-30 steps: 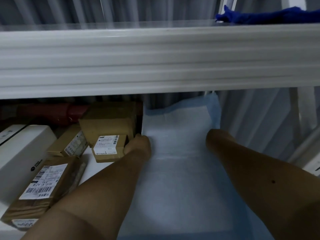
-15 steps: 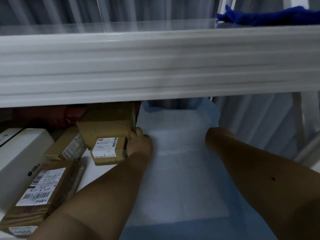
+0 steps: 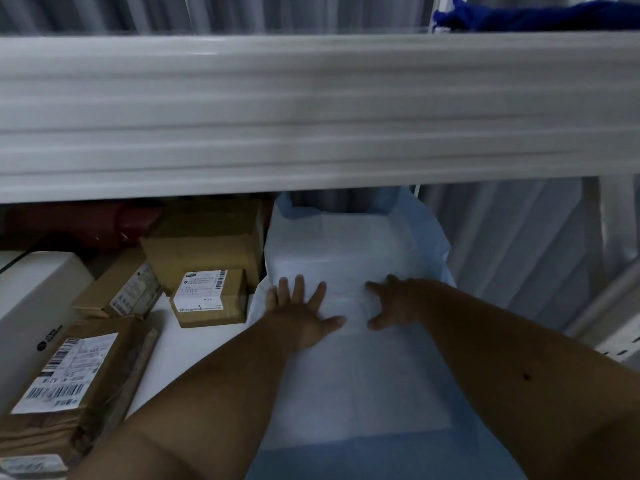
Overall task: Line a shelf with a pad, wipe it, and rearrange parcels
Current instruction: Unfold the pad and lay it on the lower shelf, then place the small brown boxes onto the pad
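A thin, soft-looking white pad with a pale blue border is being pressed flat on the lower white shelf, and its far blue edge is being seen turned up against the back. The left hand is being laid palm down on the pad's quilted middle, fingers straight and spread wide. Just right of it, also on the pad, the right hand is being rested with fingers spread and slightly bent at the tips; nothing is being held by either hand. The padding between the two hands is being wrinkled faintly.

Left of the pad, touching its edge, a small brown cardboard parcel with a white printed label is being shown, and behind it a larger plain brown carton is being seen. Further left of the pad, a flat brown box with a side label, a crumpled brown paper parcel with a barcode label and a smooth white box are being seen. A dark red shape is being glimpsed at the back, too dim to identify.

Above the pad, the ribbed white front rail of the upper shelf is being stretched across the view, with a deep blue cloth lying on top. Pale grey folds, possibly a curtain, are being seen right of the pad.
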